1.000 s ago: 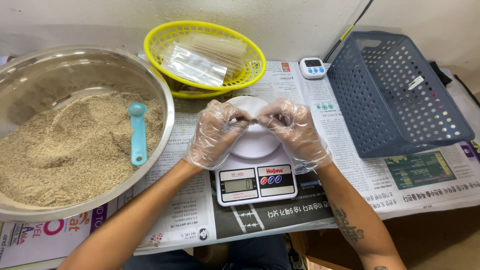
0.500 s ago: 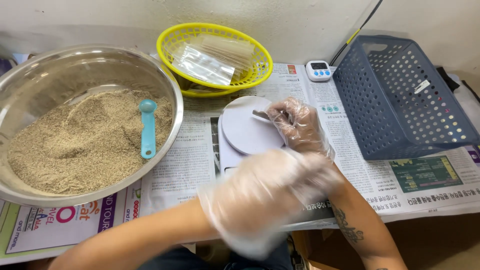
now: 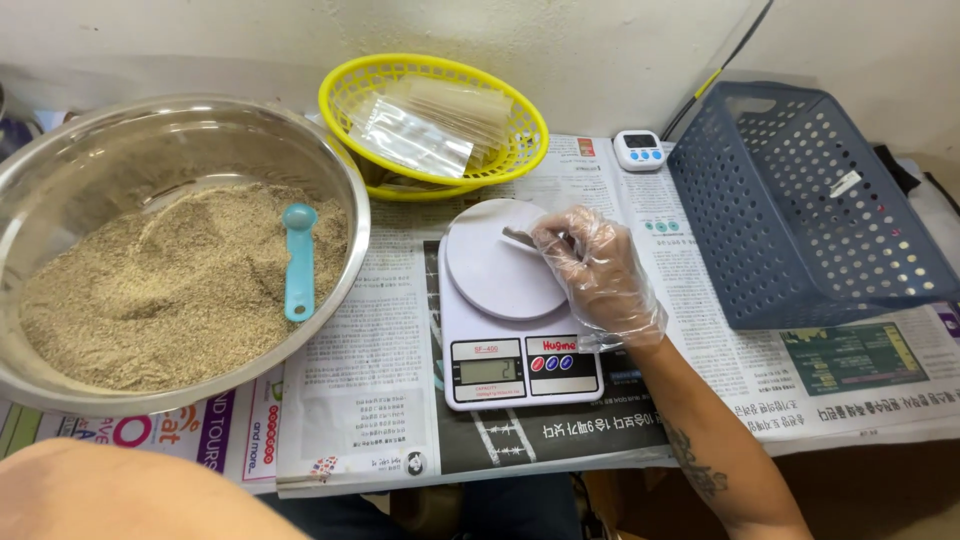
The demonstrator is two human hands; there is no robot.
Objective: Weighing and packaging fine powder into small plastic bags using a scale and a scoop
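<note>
Clear small bag [image 3: 520,238] pinched at fingertips of gloved right hand [image 3: 600,275], over white scale [image 3: 505,300].

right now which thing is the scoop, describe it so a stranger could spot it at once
Start at the big steel bowl on the left, half full of tan grain. The scoop lies on the grain near the bowl's right side, round cup pointing away from the person. It is the only light blue plastic thing in the bowl, far from the right hand at the white scale.
</note>
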